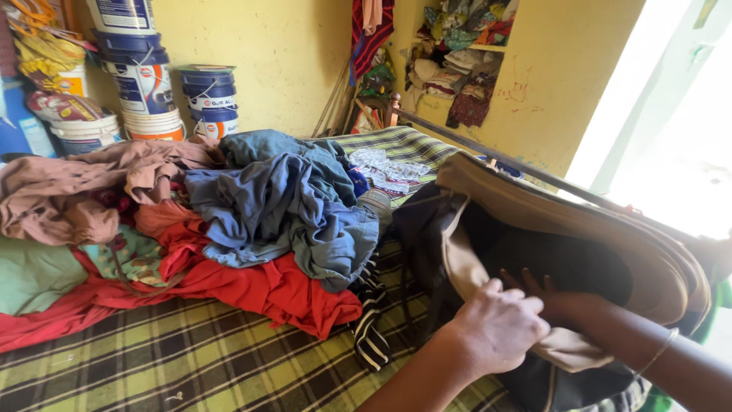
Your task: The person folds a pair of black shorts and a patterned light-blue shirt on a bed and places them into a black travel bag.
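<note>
A large tan bag (579,221) with a dark inside (587,263) lies open on its side at the right of the bed. My left hand (499,326) is closed on the lower tan rim of the bag's mouth. Coming from the right with a thin bangle on its wrist, my right hand (536,288) reaches into the opening. Its fingers are spread on the dark lining, and its palm is partly hidden behind my left hand. I see nothing held in it.
A heap of clothes covers the plaid bed cover (191,358): a blue garment (282,206), red cloth (267,294), pinkish-brown cloth (76,191) and a striped piece (370,332). Stacked buckets (145,84) stand at the back left. A cloth-filled wall shelf (457,53) and a bright window (671,114) are at the right.
</note>
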